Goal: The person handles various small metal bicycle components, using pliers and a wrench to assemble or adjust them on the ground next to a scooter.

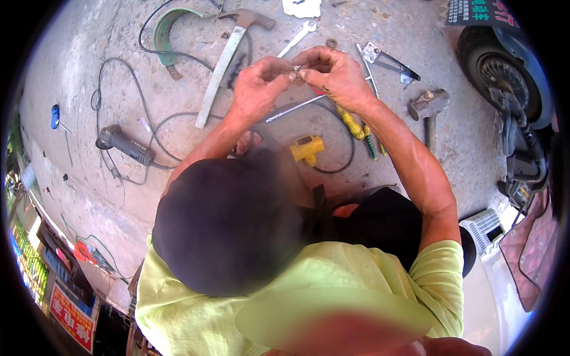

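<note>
My left hand (258, 89) and my right hand (336, 76) meet above the concrete floor, fingertips pinched together on a small metal part (297, 69). It is too small and too covered by the fingers for me to tell its exact kind. Just beyond the hands lies a spanner (298, 37), with a small rusty ring (331, 43) to its right. To the left of my left hand rests a hammer (227, 56) with a pale handle. Under my right wrist are yellow-handled tools (351, 123), and nearer to me sits a yellow tool body (307, 148).
An angle grinder (126, 145) with a looping black cord lies at left. A green curved metal piece (169, 32) is at the far left. A heavy hammer head (427, 104) and a black-armed bracket (389, 59) lie at right, near a vehicle wheel (496, 74).
</note>
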Demonstrator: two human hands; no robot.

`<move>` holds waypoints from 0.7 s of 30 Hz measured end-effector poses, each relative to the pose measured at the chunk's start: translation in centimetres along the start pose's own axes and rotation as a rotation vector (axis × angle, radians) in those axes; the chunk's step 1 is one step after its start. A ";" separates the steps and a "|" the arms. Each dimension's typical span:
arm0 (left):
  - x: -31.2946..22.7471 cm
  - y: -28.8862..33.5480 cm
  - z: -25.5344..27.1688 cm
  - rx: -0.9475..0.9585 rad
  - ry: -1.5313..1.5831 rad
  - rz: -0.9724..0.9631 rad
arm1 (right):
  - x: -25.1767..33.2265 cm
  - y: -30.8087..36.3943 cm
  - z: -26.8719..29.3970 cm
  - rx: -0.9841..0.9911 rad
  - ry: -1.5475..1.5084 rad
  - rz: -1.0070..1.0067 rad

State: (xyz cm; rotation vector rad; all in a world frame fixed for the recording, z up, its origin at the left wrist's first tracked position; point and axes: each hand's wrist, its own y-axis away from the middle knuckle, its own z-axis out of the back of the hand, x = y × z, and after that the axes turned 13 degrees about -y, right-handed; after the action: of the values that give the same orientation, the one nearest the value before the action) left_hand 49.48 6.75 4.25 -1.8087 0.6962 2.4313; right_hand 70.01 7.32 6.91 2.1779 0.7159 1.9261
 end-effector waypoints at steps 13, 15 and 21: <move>-0.3 -0.4 -0.1 0.041 0.075 0.044 | -1.4 -0.2 0.4 -0.035 0.015 0.114; -0.1 -0.3 -0.2 0.024 0.075 0.036 | -1.8 -0.2 0.7 -0.018 0.016 0.072; 0.4 -0.6 -0.7 -0.037 -0.054 -0.005 | -0.8 -0.1 0.6 0.016 -0.084 -0.042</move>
State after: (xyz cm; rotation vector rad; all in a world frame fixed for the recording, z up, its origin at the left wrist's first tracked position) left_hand 50.14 6.90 3.55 -1.7477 0.6453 2.4958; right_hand 70.50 7.20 6.08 2.2199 0.7590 1.8033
